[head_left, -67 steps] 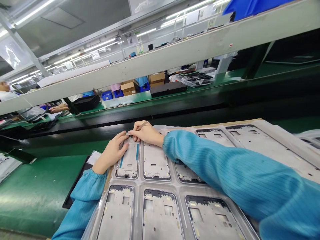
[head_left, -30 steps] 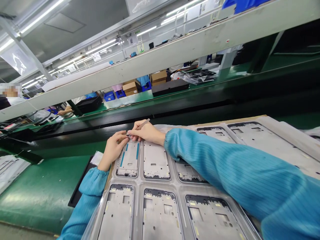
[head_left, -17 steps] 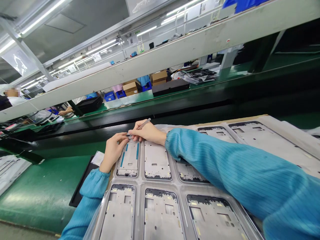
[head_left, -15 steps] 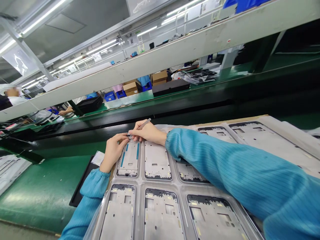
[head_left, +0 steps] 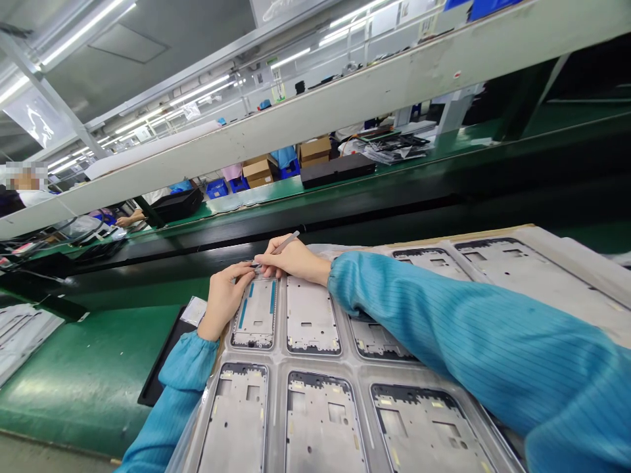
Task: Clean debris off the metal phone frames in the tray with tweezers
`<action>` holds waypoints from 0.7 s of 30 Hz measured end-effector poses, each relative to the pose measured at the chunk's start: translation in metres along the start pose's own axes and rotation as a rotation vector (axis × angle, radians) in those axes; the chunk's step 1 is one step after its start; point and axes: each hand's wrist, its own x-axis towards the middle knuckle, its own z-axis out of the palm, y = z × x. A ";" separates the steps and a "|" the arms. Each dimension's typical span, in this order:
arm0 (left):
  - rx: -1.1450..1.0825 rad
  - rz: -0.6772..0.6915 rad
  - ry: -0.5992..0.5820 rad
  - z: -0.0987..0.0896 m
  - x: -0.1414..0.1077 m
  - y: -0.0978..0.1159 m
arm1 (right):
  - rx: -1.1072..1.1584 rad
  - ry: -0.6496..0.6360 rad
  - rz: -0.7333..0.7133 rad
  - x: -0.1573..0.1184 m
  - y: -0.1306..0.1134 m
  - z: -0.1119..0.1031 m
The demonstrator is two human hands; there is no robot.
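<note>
A clear plastic tray (head_left: 277, 360) holds several grey metal phone frames. My right hand (head_left: 290, 257) grips slim metal tweezers (head_left: 287, 242), their tip pointing down-left at the top end of the far-left frame (head_left: 257, 314), which carries blue strips. My left hand (head_left: 224, 295) is closed at the same end, thumb and index finger pinched near the tweezer tip. What lies between those fingers is too small to make out. To the right of the blue-striped frame lies a plain frame (head_left: 310, 315).
Left of the tray, a black tray (head_left: 160, 368) with a small white packet (head_left: 194, 311) rests on the green bench (head_left: 89, 374). Behind are a dark box (head_left: 338, 171), cardboard boxes (head_left: 315, 151) and a person's hand (head_left: 129, 219).
The whole view has shifted very slightly. Both hands and the tweezers stay at the top end of the blue-striped frame.
</note>
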 end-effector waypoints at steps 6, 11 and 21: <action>-0.005 0.040 0.000 0.001 -0.002 0.004 | 0.003 0.003 -0.003 0.001 0.002 0.000; -0.010 0.076 0.023 0.003 -0.002 0.006 | 0.000 0.011 0.003 0.000 0.001 0.001; 0.186 0.007 -0.005 0.002 -0.003 -0.006 | -0.074 0.054 0.000 0.002 -0.003 0.001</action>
